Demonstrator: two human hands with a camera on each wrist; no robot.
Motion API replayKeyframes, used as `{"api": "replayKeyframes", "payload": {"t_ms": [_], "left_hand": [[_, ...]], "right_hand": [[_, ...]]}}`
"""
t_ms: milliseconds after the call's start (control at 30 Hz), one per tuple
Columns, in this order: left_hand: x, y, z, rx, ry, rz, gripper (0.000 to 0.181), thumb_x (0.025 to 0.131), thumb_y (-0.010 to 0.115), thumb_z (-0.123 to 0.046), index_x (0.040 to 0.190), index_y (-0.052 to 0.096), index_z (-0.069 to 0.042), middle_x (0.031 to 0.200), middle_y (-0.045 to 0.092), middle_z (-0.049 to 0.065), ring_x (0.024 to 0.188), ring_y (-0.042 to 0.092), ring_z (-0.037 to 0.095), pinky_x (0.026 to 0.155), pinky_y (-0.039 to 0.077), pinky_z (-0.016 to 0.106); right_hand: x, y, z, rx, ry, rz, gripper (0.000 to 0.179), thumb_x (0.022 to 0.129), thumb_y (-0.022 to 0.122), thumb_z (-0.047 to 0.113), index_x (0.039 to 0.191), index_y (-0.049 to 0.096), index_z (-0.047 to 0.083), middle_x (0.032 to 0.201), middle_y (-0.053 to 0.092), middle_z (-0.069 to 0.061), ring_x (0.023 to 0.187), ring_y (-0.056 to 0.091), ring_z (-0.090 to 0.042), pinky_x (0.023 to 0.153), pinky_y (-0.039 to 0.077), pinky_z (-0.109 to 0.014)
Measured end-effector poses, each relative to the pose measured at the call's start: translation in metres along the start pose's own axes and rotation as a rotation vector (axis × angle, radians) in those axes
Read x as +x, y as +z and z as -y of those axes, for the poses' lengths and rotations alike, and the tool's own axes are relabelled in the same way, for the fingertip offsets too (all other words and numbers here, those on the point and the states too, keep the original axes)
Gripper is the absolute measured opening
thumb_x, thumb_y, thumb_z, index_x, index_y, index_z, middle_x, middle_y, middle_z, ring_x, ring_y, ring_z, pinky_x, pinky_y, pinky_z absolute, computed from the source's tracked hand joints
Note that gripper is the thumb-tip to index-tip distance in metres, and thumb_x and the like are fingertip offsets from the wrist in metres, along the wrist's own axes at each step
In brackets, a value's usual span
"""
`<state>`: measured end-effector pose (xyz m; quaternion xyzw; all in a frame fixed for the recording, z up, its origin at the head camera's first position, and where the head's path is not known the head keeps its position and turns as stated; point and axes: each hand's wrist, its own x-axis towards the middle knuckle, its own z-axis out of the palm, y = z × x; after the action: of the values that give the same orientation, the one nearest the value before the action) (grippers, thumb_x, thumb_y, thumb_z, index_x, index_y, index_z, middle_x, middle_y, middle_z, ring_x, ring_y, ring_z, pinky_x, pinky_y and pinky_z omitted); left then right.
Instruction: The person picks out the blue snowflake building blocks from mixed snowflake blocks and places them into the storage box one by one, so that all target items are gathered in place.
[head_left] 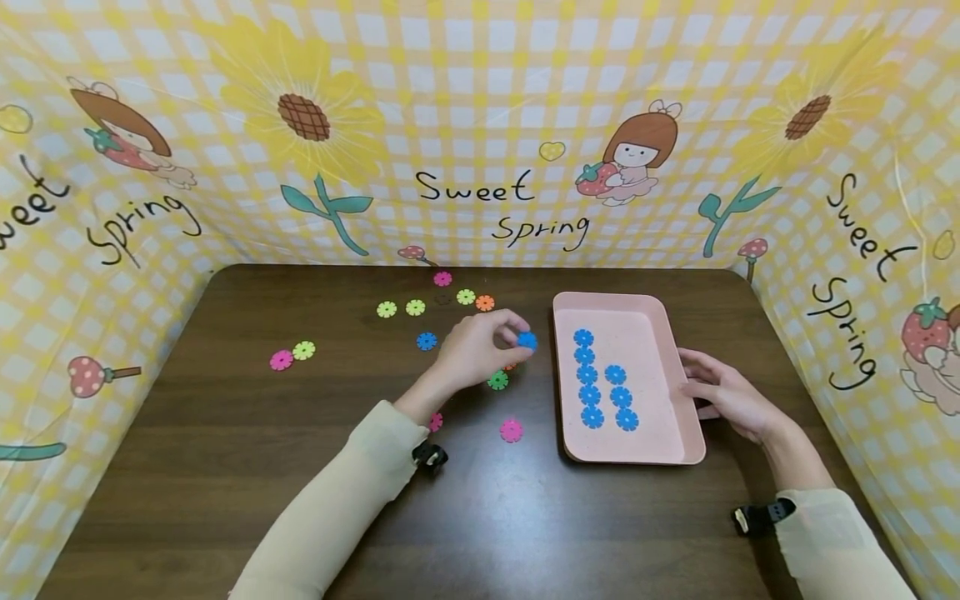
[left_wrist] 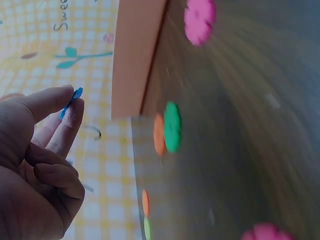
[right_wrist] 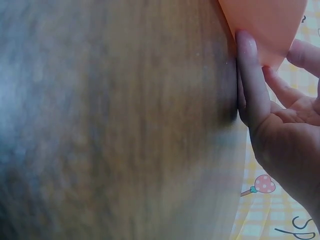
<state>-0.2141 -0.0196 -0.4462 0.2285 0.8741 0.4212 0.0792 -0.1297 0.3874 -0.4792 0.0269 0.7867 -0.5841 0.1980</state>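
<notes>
My left hand (head_left: 480, 350) pinches a blue snowflake disc (head_left: 527, 341) between thumb and fingers, left of a pink tray (head_left: 660, 333). The left wrist view shows the held disc (left_wrist: 71, 102) tilted on edge at the fingertips, with the other fingers curled. Inside the tray, several blue discs (head_left: 587, 374) form a longer column, with a shorter column of 3 blue discs (head_left: 621, 397) to its right. My right hand (head_left: 731, 392) holds the tray's right side at the rim. In the right wrist view its fingers (right_wrist: 248, 55) lie against the tray wall (right_wrist: 270, 30).
Loose discs lie left of the tray: a blue disc (head_left: 426, 341), a green disc (head_left: 498, 381) partly over an orange one, pink discs (head_left: 512, 431), and yellow-green discs (head_left: 386, 309) toward the back. A patterned cloth (head_left: 465, 108) encloses the wooden table (head_left: 465, 517) behind and at both sides.
</notes>
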Motion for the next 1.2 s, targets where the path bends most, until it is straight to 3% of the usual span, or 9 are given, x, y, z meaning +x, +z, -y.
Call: {"api": "replayKeyframes", "payload": {"t_ms": [167, 400, 600, 800, 1067, 1200], "left_hand": [[0.018, 0.021, -0.016, -0.008, 0.03, 0.028, 0.029, 0.092, 0.082, -0.035, 0.116, 0.072, -0.021, 0.094, 0.074, -0.012, 0.082, 0.067, 0.006, 0.072, 0.051, 0.034], [0.041, 0.051, -0.033, 0.031, 0.043, 0.067, 0.032, 0.092, 0.082, -0.032, 0.119, 0.074, -0.017, 0.09, 0.072, -0.015, 0.078, 0.064, 0.004, 0.064, 0.051, 0.03], [0.055, 0.076, -0.049, 0.066, 0.005, 0.092, 0.025, 0.092, 0.082, -0.033, 0.113, 0.073, -0.025, 0.084, 0.069, -0.019, 0.07, 0.064, 0.0, 0.065, 0.051, 0.031], [0.065, 0.097, -0.061, 0.124, -0.035, 0.121, 0.023, 0.092, 0.082, -0.031, 0.113, 0.072, -0.026, 0.085, 0.067, -0.017, 0.068, 0.061, -0.001, 0.069, 0.048, 0.03], [0.079, 0.118, -0.064, 0.249, -0.004, 0.104, 0.025, 0.096, 0.077, -0.029, 0.119, 0.075, -0.021, 0.088, 0.067, -0.011, 0.068, 0.059, 0.004, 0.064, 0.046, 0.026], [0.082, 0.124, -0.062, 0.329, 0.001, 0.098, 0.026, 0.097, 0.075, -0.029, 0.122, 0.075, -0.021, 0.098, 0.071, -0.008, 0.071, 0.059, 0.007, 0.067, 0.048, 0.028]], "right_hand": [[0.0, 0.0, 0.0, -0.001, -0.001, -0.009, 0.072, 0.106, 0.059, 0.012, 0.164, 0.017, 0.002, 0.147, 0.041, -0.037, 0.105, 0.066, -0.015, 0.081, 0.061, -0.044], [0.0, 0.001, 0.001, -0.002, -0.008, -0.009, 0.072, 0.105, 0.058, 0.012, 0.164, 0.018, 0.002, 0.146, 0.042, -0.037, 0.104, 0.066, -0.013, 0.08, 0.061, -0.044], [-0.001, 0.0, 0.001, -0.001, -0.003, -0.007, 0.072, 0.106, 0.058, 0.012, 0.164, 0.017, 0.002, 0.146, 0.041, -0.037, 0.105, 0.065, -0.014, 0.081, 0.061, -0.044], [-0.001, -0.001, 0.0, 0.004, 0.007, -0.004, 0.073, 0.106, 0.058, 0.013, 0.164, 0.017, 0.003, 0.147, 0.041, -0.037, 0.106, 0.065, -0.014, 0.082, 0.06, -0.044], [0.0, -0.001, 0.0, 0.007, 0.003, -0.006, 0.072, 0.106, 0.058, 0.013, 0.164, 0.017, 0.003, 0.147, 0.041, -0.037, 0.106, 0.066, -0.016, 0.081, 0.06, -0.045], [0.0, -0.001, -0.001, 0.004, 0.0, -0.007, 0.072, 0.106, 0.058, 0.013, 0.164, 0.017, 0.002, 0.147, 0.041, -0.037, 0.106, 0.065, -0.018, 0.081, 0.06, -0.045]]}}
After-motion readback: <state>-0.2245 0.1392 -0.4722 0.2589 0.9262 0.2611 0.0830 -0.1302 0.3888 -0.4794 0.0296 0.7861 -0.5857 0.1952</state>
